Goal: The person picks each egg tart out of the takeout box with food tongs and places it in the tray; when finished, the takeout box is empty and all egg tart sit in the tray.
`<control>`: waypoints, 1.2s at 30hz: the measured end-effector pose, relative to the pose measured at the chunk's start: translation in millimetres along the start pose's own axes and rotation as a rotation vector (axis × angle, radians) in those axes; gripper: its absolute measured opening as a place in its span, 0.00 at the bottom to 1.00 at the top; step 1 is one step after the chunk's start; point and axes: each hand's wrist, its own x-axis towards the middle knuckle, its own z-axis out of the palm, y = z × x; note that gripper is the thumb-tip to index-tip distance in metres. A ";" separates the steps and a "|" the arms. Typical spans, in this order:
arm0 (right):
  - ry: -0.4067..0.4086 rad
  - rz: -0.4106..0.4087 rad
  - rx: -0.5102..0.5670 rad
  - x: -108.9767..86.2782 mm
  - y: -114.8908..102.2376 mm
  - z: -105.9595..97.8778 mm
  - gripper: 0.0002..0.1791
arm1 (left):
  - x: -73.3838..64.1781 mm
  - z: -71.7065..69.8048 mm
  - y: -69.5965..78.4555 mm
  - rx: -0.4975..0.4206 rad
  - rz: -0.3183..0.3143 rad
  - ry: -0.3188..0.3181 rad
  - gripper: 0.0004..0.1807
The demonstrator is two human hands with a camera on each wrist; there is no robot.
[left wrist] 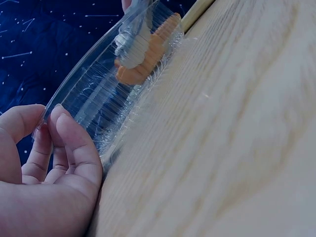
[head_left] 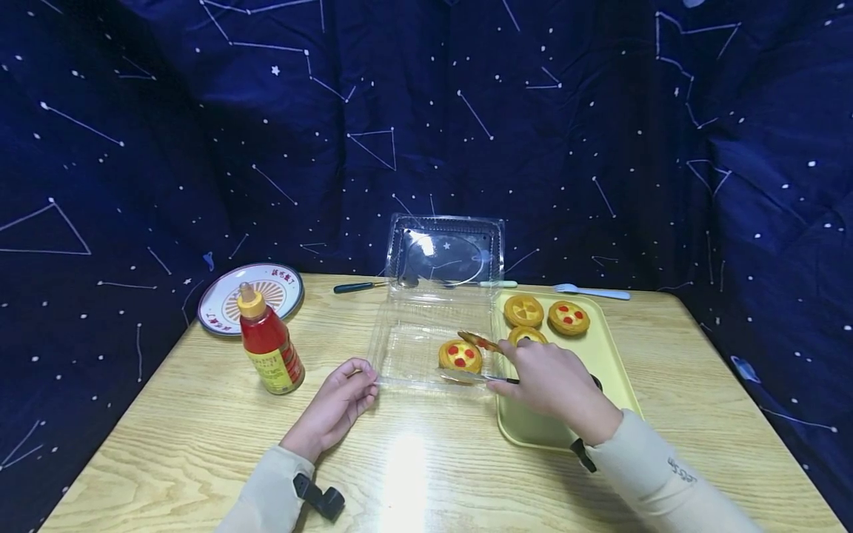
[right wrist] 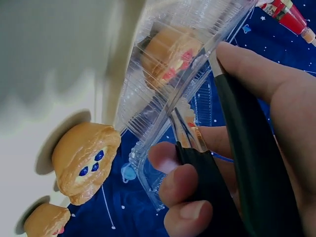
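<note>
My right hand (head_left: 556, 381) grips metal tongs (right wrist: 261, 153) by their black handles, thumb on one arm and fingers curled round the other. The tong tips reach either side of an egg tart (head_left: 461, 357) with red toppings, low in an open clear plastic container (head_left: 403, 352). At the container's near left corner, my left hand (head_left: 340, 403) pinches the rim between thumb and fingertips. The transparent lid (head_left: 445, 252) stands raised at the back. Right beside the container is a yellow tray (head_left: 613, 363), partly under my right hand, bearing more tarts (head_left: 569, 318).
On the left stand a red sauce bottle (head_left: 269, 348) with a yellow cap and, behind it, a patterned plate (head_left: 220, 296). Along the back edge lie a dark-handled utensil (head_left: 353, 287), a pale green handle (head_left: 498, 284) and a light blue fork (head_left: 593, 292). A starry curtain hangs behind.
</note>
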 end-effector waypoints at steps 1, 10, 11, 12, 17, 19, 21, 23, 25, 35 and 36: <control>0.001 0.000 0.000 0.3 -0.4 -0.4 0.36 | 0.0 -0.1 -0.1 0.000 0.001 0.001 0.04; -0.035 0.016 -0.007 4.0 -2.1 -3.4 0.36 | 0.2 -0.2 -0.3 0.010 0.005 -0.001 0.03; -0.038 0.019 -0.008 4.3 -2.2 -3.3 0.36 | 0.3 -0.4 -0.5 0.008 0.004 0.000 0.03; -0.039 0.020 -0.006 4.5 -2.3 -3.3 0.36 | 0.4 -0.4 -0.5 0.007 0.001 0.002 0.03; -0.051 0.017 0.020 5.7 -3.9 -3.5 0.33 | 0.4 -0.4 -0.4 -0.003 -0.004 0.008 0.03; -0.053 0.011 0.030 6.2 -4.4 -3.8 0.32 | 0.4 -0.4 -0.5 -0.007 -0.006 0.008 0.03; -0.057 0.007 0.038 6.7 -4.3 -3.9 0.31 | 0.4 -0.4 -0.8 -0.009 -0.009 0.009 0.03; -0.059 0.007 0.041 6.9 -3.2 -3.1 0.31 | 0.4 -0.4 -1.1 -0.009 -0.010 0.009 0.03; -0.058 0.008 0.041 6.8 -2.0 -2.0 0.30 | 0.6 -0.5 -1.3 -0.007 -0.009 0.007 0.03; 0.021 -0.007 0.022 1.5 1.6 2.4 0.28 | 0.8 -1.2 -1.0 0.000 -0.001 -0.006 0.03; 0.037 -0.011 0.019 0.2 2.0 2.5 0.28 | 0.7 -1.2 -0.8 0.000 -0.001 -0.006 0.03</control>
